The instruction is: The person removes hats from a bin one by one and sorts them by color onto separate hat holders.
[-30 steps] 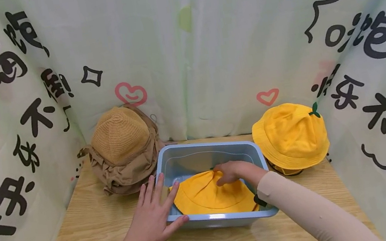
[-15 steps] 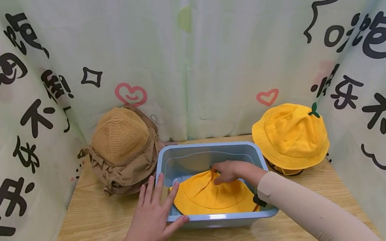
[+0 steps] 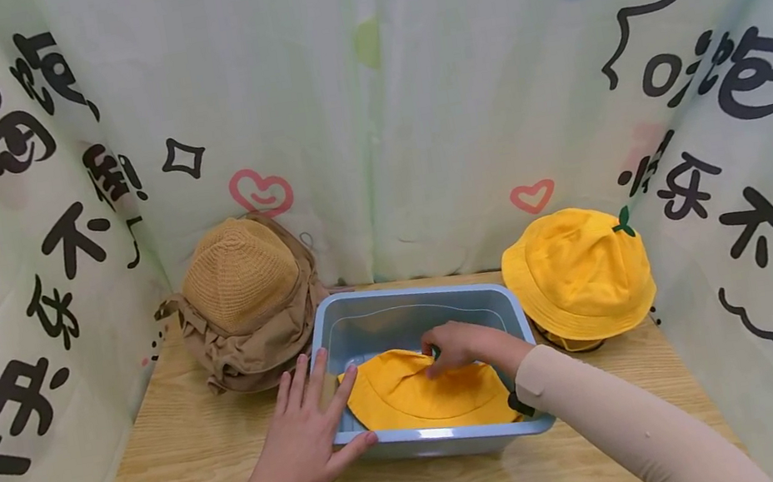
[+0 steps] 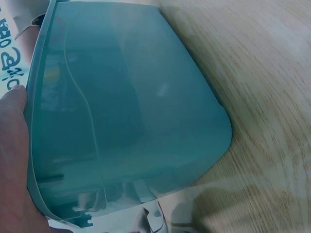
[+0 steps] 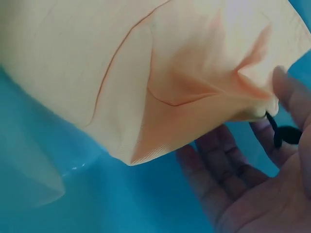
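Note:
A yellow bucket hat [image 3: 412, 401] lies in a blue plastic bin [image 3: 410, 294], its brim toward the bin's near wall. My right hand [image 3: 458, 345] reaches into the bin and pinches the hat's crown beside its dark sprout [image 5: 287, 135]. In the right wrist view the thumb is over the hat cloth [image 5: 194, 63], the other fingers below it. My left hand [image 3: 304, 449] rests on the bin's near left corner with its fingers straight and spread. The left wrist view has that hand [image 4: 13, 145] along the rim, next to the bin's outer wall [image 4: 136, 102].
A woven tan hat [image 3: 240, 273] sits on top of a brown hat [image 3: 256, 354] left of the bin. Another yellow hat with a green sprout [image 3: 581, 273] stands to the right, over something dark. Printed curtains [image 3: 442, 114] enclose the wooden table [image 3: 187, 466].
My right hand has shifted slightly left over the crown, and the cloth under it has sunk and folded a little. The left hand stays on the rim.

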{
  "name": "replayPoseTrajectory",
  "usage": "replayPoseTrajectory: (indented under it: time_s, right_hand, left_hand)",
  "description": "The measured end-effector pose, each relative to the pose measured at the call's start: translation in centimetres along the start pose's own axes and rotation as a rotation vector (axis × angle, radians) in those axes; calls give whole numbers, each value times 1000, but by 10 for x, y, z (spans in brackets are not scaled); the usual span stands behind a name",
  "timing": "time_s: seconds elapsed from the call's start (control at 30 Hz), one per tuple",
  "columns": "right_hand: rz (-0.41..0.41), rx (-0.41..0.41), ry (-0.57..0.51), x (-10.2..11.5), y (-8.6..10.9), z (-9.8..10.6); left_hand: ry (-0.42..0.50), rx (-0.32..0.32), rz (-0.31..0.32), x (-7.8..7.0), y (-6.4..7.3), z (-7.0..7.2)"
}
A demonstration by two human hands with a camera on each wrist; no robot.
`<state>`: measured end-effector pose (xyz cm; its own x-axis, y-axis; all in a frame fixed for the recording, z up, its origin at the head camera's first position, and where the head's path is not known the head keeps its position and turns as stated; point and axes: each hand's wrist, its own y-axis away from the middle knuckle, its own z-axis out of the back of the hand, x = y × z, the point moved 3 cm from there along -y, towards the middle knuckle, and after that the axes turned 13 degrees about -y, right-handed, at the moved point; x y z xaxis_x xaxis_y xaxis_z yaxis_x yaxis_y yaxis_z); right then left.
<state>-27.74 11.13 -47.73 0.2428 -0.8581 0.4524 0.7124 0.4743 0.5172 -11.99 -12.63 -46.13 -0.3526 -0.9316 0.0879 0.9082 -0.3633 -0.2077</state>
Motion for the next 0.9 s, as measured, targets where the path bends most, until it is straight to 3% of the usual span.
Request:
replayPoseTrajectory:
  time_s: [0.27, 0.43, 0.67, 0.9]
  right_hand:
    - [80, -106, 105, 5, 4, 10]
    - [136, -168, 59, 7, 10, 26]
    - [275, -211, 9, 14, 22, 49]
    - [341, -266, -26, 20, 35, 68]
  left_hand:
    - [-6, -3, -3, 0, 1, -3]
    - [3, -5, -4, 1, 0, -4]
    - [-4, -9, -10, 1, -1, -3]
    - [-13, -23, -16, 1, 0, -3]
